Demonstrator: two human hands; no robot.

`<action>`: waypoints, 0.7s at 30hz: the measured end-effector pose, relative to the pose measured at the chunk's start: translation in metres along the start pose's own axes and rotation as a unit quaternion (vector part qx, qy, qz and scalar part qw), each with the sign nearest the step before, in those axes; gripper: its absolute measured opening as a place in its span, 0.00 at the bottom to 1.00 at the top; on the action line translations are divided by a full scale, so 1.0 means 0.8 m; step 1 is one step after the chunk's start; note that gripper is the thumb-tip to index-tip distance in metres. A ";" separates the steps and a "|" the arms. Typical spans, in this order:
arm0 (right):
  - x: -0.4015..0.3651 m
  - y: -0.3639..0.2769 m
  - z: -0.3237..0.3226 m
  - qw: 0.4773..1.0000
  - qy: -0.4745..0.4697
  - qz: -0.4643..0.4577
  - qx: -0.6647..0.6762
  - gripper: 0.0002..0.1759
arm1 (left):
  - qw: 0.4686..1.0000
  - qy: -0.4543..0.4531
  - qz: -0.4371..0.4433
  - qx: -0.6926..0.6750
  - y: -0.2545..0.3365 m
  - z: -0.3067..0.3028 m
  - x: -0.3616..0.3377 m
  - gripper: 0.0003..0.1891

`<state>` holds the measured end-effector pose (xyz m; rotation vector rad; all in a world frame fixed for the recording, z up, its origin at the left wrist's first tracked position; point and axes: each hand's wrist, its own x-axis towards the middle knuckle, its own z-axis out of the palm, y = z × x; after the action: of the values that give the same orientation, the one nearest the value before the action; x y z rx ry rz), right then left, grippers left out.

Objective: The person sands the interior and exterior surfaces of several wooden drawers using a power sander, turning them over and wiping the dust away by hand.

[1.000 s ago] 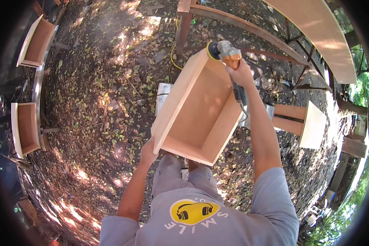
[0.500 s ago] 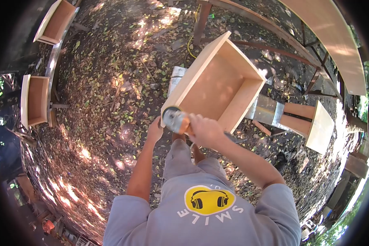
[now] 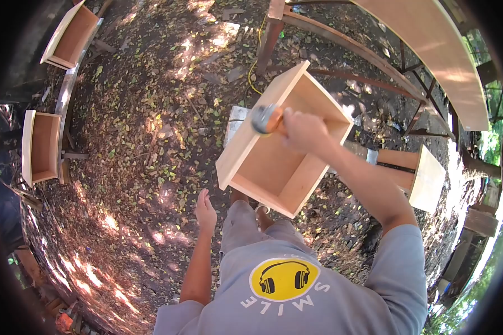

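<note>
Worn on the head, well above the work. Aimed steeply down and a little forward, almost plumb over the body, with the shirt (image 3: 285,290) filling the bottom edge. Shot through a fisheye: round field, black corners, lines bowed toward the rim. Close enough to take in both arms whole, with the right hand (image 3: 304,131) on the sander (image 3: 265,119) near centre over the box (image 3: 262,167), and the left hand (image 3: 205,211) lower down. Wide enough to reach leafy ground (image 3: 151,100) at left and a long panel (image 3: 430,50) at upper right.
</note>
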<state>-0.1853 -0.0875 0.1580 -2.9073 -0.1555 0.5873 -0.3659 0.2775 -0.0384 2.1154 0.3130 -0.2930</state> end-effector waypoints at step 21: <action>0.124 0.182 0.057 0.630 0.329 0.320 0.627 0.21 | 0.965 -0.134 0.178 0.138 0.083 0.000 0.048 0.19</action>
<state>-0.1022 -0.2101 0.0523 -1.4753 0.9900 -0.3133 -0.3077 0.2469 0.0010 2.3183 -0.2825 -0.4209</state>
